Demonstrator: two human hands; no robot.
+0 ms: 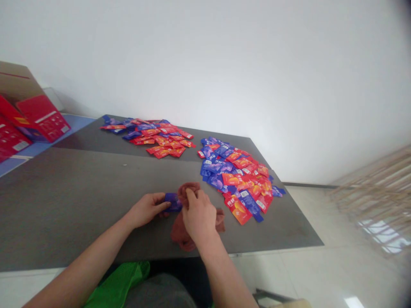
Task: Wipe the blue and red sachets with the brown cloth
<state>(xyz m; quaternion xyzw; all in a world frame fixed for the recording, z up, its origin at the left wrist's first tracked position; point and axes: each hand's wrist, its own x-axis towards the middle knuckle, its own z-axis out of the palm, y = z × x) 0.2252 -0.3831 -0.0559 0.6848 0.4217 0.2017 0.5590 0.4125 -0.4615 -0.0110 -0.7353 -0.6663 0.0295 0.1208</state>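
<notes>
Left hand [146,210] pinches the blue packet [172,202] at its left end, thumb on top, fingers mostly hidden below; probably holds that end so the packet doesn't slip. Right hand [201,214] grips a bunched brown cloth [181,234], fingers closed into it, cloth covering the packet's right end; bunching likely gives a thick pad to press with. Spare cloth hangs loose below the right hand and shows past the wrist. Packet sits between the hands, near the front edge of the table [80,188], easy reach; can't tell if it touches the top. Mixed red and blue packets lie in two heaps: right heap [239,169] just beyond the right hand, far heap [157,133] toward the wall, gap between, which seems to keep them from mixing. Red box [48,119] stands off left, flap up, apart from the heaps.
</notes>
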